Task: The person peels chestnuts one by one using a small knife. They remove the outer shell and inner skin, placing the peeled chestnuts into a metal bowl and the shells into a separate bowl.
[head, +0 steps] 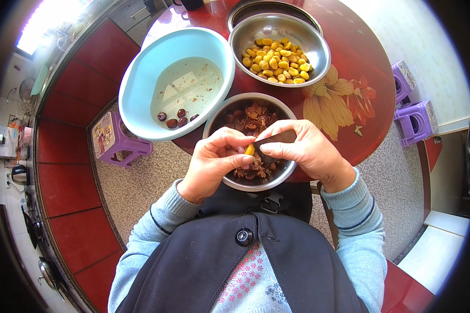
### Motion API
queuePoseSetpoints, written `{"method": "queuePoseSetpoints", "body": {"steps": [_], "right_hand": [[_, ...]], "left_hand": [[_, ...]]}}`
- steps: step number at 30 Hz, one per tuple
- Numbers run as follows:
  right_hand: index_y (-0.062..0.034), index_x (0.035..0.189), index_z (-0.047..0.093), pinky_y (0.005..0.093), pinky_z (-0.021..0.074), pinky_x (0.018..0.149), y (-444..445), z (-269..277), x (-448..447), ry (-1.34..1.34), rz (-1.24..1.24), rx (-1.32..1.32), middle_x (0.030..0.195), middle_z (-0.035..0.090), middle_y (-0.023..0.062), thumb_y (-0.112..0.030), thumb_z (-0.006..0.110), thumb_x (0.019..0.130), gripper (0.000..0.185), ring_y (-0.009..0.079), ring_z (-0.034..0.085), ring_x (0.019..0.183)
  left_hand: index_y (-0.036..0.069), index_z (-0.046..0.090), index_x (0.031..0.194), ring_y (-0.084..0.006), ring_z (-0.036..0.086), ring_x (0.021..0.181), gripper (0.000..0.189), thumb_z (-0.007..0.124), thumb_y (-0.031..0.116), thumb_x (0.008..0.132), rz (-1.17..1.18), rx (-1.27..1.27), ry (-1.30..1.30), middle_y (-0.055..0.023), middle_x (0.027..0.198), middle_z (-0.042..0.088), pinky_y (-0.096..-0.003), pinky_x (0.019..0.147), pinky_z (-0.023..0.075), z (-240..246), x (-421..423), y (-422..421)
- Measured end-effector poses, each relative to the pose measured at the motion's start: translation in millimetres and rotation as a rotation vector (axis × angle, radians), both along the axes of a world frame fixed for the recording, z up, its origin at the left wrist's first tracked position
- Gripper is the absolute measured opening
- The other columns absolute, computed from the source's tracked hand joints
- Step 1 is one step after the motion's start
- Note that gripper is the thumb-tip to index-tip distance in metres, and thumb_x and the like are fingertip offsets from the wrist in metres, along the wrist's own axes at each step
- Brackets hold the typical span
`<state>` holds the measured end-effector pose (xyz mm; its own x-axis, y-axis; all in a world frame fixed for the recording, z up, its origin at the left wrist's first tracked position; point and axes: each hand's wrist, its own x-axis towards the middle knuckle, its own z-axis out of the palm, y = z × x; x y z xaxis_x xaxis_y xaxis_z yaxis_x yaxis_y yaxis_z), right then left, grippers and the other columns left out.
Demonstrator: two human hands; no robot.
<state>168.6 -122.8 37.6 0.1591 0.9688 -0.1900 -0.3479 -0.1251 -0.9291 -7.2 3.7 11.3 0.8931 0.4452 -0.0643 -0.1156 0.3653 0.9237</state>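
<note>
My left hand [219, 160] pinches a yellow peeled chestnut [250, 149] between thumb and fingers. In my right hand [301, 150] is a dark, flat blade [278, 143], its edge close to the chestnut. Both hands are above a steel bowl [258, 188] that holds brown shells and peelings [254, 117]. Behind it, a larger steel bowl [317, 47] contains many peeled yellow chestnuts [276, 60]. A light blue plastic basin [141, 82] at the left holds cloudy water, with several unpeeled dark brown chestnuts [172, 123] at its near side.
The bowls stand on a round red table [352, 43] with a flower pattern. A round metal tray or lid [254, 8] lies partly under the far bowl. Purple stools stand left [121, 143] and right [417, 121] of the table. Red cabinets [72, 176] line the left side.
</note>
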Motion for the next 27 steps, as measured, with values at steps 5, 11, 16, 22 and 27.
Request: {"method": "queuePoseSetpoints", "body": {"steps": [5, 11, 16, 22, 27], "right_hand": [[-0.0014, 0.095, 0.068, 0.0237, 0.0504, 0.078, 0, -2, -2, -0.093, -0.033, 0.049, 0.092, 0.065, 0.0027, -0.004, 0.070, 0.083, 0.013, 0.0089, 0.061, 0.086], [0.0000, 0.094, 0.068, 0.0243, 0.0492, 0.080, -1, -2, -4, -0.079, -0.111, 0.063, 0.091, 0.064, 0.0034, -0.002, 0.069, 0.084, 0.010, 0.0096, 0.059, 0.088], [0.0004, 0.094, 0.068, 0.0245, 0.0488, 0.080, 1, -6, -4, -0.163, -0.200, 0.125, 0.093, 0.064, 0.0044, -0.001, 0.068, 0.084, 0.011, 0.0102, 0.059, 0.089], [0.0000, 0.095, 0.069, 0.0255, 0.0487, 0.082, 2, -6, -4, -0.138, -0.262, 0.065, 0.096, 0.064, 0.0051, -0.001, 0.068, 0.084, 0.011, 0.0114, 0.059, 0.091], [-0.0001, 0.097, 0.069, 0.0261, 0.0482, 0.084, 2, -6, -6, -0.221, -0.230, 0.101, 0.097, 0.064, 0.0051, -0.002, 0.068, 0.084, 0.014, 0.0117, 0.059, 0.092]], "left_hand": [[-0.001, 0.058, 0.122, -0.0129, 0.061, 0.087, 0.044, 0.066, -0.010, 0.080, -0.002, 0.027, 0.017, -0.0081, 0.102, 0.059, -0.0238, 0.077, 0.0540, 0, 0, 0], [0.002, 0.049, 0.133, -0.0144, 0.062, 0.091, 0.050, 0.064, -0.004, 0.085, -0.008, -0.228, -0.023, -0.0082, 0.106, 0.063, -0.0263, 0.084, 0.0532, 2, 1, 0], [0.001, 0.053, 0.126, -0.0156, 0.062, 0.099, 0.034, 0.059, 0.001, 0.092, -0.015, -0.373, -0.096, -0.0096, 0.113, 0.062, -0.0279, 0.087, 0.0530, -8, -1, 3], [0.001, 0.055, 0.124, -0.0156, 0.062, 0.100, 0.031, 0.058, 0.004, 0.094, -0.022, -0.484, -0.125, -0.0091, 0.115, 0.061, -0.0267, 0.089, 0.0519, -6, -1, 3], [0.001, 0.054, 0.125, -0.0159, 0.062, 0.100, 0.031, 0.057, 0.006, 0.095, -0.056, -0.560, -0.138, -0.0083, 0.115, 0.061, -0.0267, 0.089, 0.0514, -6, -4, 5]]}}
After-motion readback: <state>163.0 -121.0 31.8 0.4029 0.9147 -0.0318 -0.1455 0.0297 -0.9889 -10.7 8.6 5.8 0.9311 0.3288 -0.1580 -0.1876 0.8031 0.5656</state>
